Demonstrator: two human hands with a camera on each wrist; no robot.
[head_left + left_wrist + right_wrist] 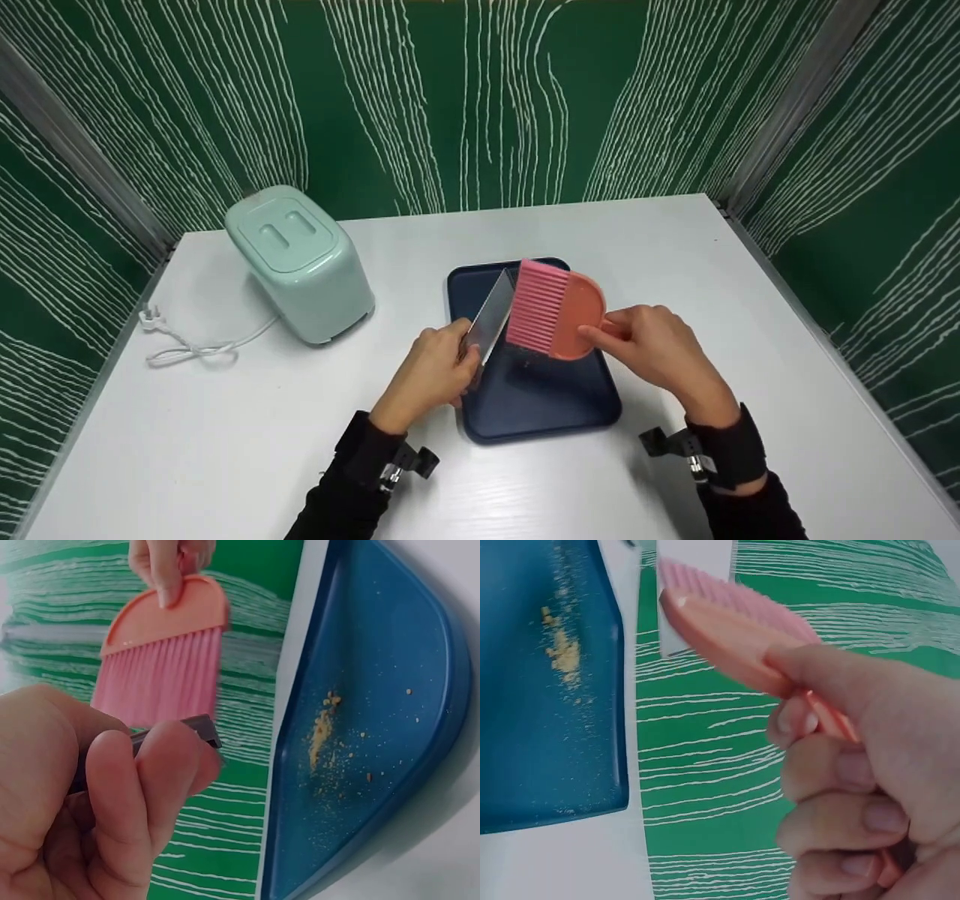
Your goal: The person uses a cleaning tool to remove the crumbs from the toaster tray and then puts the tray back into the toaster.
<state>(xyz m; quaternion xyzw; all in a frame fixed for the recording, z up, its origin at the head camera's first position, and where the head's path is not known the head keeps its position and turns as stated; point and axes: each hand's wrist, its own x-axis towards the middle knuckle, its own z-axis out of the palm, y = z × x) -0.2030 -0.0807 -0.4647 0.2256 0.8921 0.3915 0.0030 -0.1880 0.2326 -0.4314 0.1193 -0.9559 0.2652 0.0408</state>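
Two tools gripped: left hand curls its fingers round a flat metal blade; right hand grasps the pink brush, right of it, by its handle. Both above blue tray. Risk: brisk bristle flick could scatter crumbs past the near rim onto white table.

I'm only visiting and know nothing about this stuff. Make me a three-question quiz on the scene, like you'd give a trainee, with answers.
1. What does the left hand hold, and what does the right hand hold?
2. True or false: the blue tray is perfectly clean.
3. Fill in the blank: in the head view, a mint-green ____ stands to the left of the tray.

Key:
1. Left: a flat metal blade; right: a pink-bristled brush.
2. False; crumbs lie on it.
3. Toaster.
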